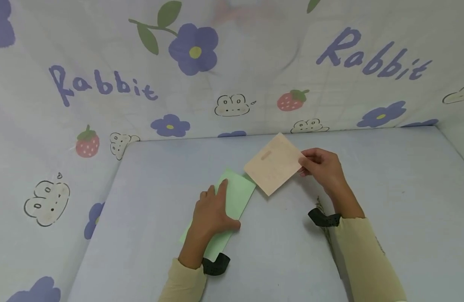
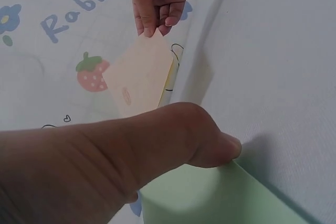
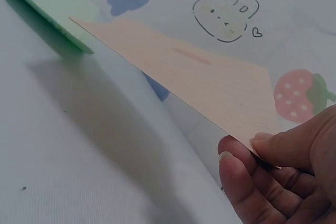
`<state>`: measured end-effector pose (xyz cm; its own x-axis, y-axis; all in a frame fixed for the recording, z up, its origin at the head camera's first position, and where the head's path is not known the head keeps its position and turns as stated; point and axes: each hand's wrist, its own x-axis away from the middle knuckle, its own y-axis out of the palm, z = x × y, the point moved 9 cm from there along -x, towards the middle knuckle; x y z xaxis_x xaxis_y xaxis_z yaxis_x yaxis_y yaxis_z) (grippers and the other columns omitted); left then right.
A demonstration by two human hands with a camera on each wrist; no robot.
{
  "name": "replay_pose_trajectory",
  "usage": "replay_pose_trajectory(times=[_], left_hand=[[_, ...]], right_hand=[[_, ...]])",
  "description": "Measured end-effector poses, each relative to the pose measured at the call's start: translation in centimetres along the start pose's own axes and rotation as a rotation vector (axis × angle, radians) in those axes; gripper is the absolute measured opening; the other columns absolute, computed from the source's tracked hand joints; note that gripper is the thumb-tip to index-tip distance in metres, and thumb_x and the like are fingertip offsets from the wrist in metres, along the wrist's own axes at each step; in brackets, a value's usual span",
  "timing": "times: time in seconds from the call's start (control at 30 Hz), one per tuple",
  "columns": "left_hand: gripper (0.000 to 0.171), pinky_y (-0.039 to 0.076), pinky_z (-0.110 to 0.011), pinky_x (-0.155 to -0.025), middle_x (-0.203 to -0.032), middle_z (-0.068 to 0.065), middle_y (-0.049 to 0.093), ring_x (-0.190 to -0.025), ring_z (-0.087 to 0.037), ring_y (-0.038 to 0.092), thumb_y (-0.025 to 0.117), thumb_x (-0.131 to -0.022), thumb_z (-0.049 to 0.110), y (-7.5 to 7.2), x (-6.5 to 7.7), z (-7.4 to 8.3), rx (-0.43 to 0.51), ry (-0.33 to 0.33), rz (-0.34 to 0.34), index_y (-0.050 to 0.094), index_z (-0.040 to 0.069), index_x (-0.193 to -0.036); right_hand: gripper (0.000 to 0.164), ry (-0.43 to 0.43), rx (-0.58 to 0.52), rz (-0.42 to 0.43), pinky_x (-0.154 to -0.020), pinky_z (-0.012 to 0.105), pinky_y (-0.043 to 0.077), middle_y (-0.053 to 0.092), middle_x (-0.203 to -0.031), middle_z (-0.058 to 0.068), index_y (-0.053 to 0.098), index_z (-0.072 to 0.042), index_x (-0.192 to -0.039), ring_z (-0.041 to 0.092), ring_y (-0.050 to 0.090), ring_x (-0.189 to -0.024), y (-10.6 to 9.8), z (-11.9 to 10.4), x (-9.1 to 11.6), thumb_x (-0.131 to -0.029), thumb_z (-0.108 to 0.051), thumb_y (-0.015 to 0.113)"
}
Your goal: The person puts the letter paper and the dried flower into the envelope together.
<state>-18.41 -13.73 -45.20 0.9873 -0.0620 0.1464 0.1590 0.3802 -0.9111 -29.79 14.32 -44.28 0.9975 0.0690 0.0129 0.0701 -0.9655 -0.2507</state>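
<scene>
My right hand (image 1: 324, 167) pinches a square peach-coloured paper (image 1: 273, 167) at its right corner, thumb on top and fingers underneath. The paper has a small darker mark, and its opposite edge hangs raised over the table, casting a shadow in the right wrist view. A yellow strip shows along its edge in the left wrist view. A light green card (image 1: 237, 195) lies slantwise under my left hand (image 1: 211, 214). That hand rests on it with the index finger extended over the top and the thumb (image 2: 210, 140) reaching its right edge. The green card's near corner overlaps the peach paper's left corner.
A thin dried sprig (image 1: 332, 247) lies on the white table (image 1: 285, 260) beside my right forearm. Behind and to the left hangs a curtain (image 1: 254, 79) printed with flowers, strawberries and rabbits. Black bands (image 1: 217, 265) sit on both wrists.
</scene>
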Motion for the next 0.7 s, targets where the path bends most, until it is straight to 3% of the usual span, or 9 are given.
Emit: replay_pose_trajectory(times=[0.3, 0.7], left_hand=[[0.114, 0.044, -0.056, -0.098, -0.150, -0.025, 0.040, -0.128, -0.043, 0.044, 0.087, -0.062, 0.035, 0.3, 0.1, 0.2, 0.009, 0.032, -0.040, 0.030, 0.011, -0.158], [0.113, 0.042, -0.057, -0.100, -0.153, -0.026, 0.037, -0.133, -0.043, 0.042, 0.086, -0.061, 0.029, -0.2, 0.3, 0.5, 0.024, 0.109, -0.078, 0.030, 0.009, -0.157]], right_hand=[[0.026, -0.017, -0.041, 0.001, -0.065, 0.030, 0.058, 0.066, -0.098, 0.020, 0.063, 0.011, -0.116, 0.014, 0.068, -0.070, 0.6, -0.4, -0.5, -0.097, -0.007, 0.065], [0.027, 0.078, -0.043, 0.007, -0.068, 0.030, 0.059, 0.064, -0.103, 0.021, 0.061, 0.009, -0.117, 0.013, 0.068, -0.072, 0.8, 1.1, -0.4, -0.098, -0.009, 0.065]])
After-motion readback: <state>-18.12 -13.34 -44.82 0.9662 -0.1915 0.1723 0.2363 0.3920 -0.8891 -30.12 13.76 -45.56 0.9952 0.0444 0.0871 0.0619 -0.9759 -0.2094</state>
